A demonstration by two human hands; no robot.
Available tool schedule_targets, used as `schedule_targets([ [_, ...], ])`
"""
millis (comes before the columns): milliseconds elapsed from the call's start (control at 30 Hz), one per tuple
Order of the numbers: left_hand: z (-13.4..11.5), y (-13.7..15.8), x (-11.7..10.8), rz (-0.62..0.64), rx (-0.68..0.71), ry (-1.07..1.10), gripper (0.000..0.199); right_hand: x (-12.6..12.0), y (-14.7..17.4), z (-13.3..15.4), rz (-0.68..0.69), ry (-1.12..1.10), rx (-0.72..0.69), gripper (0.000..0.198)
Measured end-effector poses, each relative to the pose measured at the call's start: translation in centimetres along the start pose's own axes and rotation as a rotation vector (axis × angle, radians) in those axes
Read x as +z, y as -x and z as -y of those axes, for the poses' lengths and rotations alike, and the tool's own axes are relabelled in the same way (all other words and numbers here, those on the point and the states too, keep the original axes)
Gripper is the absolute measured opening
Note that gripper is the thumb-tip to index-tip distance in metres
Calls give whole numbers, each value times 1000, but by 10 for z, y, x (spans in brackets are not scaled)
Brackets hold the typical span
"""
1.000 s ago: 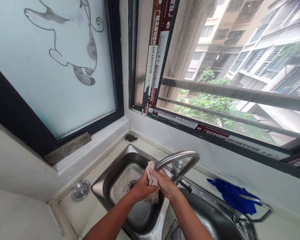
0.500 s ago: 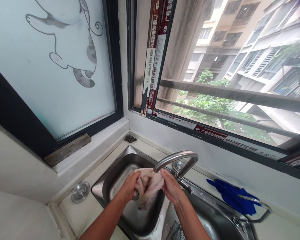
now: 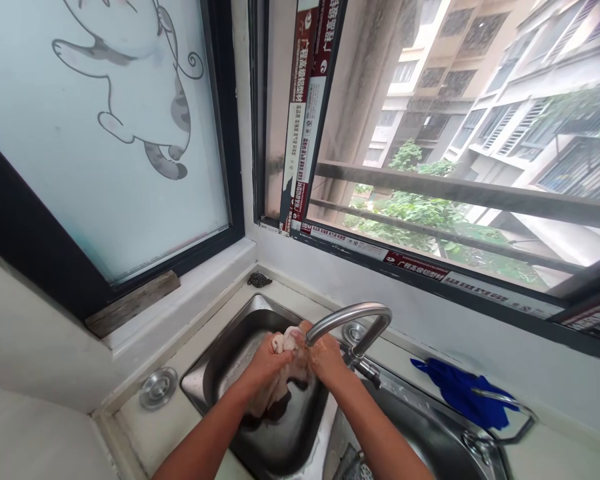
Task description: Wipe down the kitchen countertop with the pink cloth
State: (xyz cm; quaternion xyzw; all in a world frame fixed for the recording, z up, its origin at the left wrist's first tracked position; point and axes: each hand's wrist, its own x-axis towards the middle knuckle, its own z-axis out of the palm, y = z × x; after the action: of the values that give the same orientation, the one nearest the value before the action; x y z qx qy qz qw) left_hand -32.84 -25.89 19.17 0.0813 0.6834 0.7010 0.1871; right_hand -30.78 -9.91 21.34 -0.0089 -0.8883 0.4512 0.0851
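Note:
A wet, pale pinkish cloth [image 3: 291, 339] with dark stains is bunched up over the left basin of a steel sink [image 3: 229, 373], its lower part hanging down. My left hand [image 3: 266, 365] is closed round its left side, thumb on top. My right hand [image 3: 325, 359] is closed on the right side of the cloth, just below the tip of the curved steel faucet [image 3: 353, 310]. The faucet's spout partly covers my right fingers. Dark brownish water or shadow shows beneath the hanging cloth.
A blue cloth [image 3: 463, 390] lies behind the right basin, beside a second metal faucet [image 3: 523, 433]. Steel drain strainers [image 3: 159, 388] rest on the counter at the left and behind the main faucet. A dark scrubber [image 3: 259, 280] sits in the back corner, below the windows.
The cloth was spread between both hands; now it is gathered into a bunch. My hands have come closer together, the right one moving left beneath the spout.

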Motion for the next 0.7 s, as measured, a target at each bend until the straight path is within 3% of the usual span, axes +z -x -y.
schedule_targets([
  [133, -10, -5, 18, 41, 26, 5, 34, -6, -5, -3, -66, 65, 56, 28],
  [267, -18, -15, 29, 102, 23, -51, 34, -6, -3, -14, -112, -18, 103, 33],
  [400, -21, -24, 33, 31, 47, -131, 14, -11, 3, -31, -165, -190, 152, 47],
  [567, -19, -25, 45, -22, 54, -77, 18, -12, 23, -41, -145, -397, 221, 57],
  [633, -18, -20, 49, -25, 50, -29, 22, -5, 38, -45, -84, -495, 318, 60],
  [700, -18, -15, 51, -39, 39, 20, 25, 6, 55, -52, -7, -641, 501, 64],
])
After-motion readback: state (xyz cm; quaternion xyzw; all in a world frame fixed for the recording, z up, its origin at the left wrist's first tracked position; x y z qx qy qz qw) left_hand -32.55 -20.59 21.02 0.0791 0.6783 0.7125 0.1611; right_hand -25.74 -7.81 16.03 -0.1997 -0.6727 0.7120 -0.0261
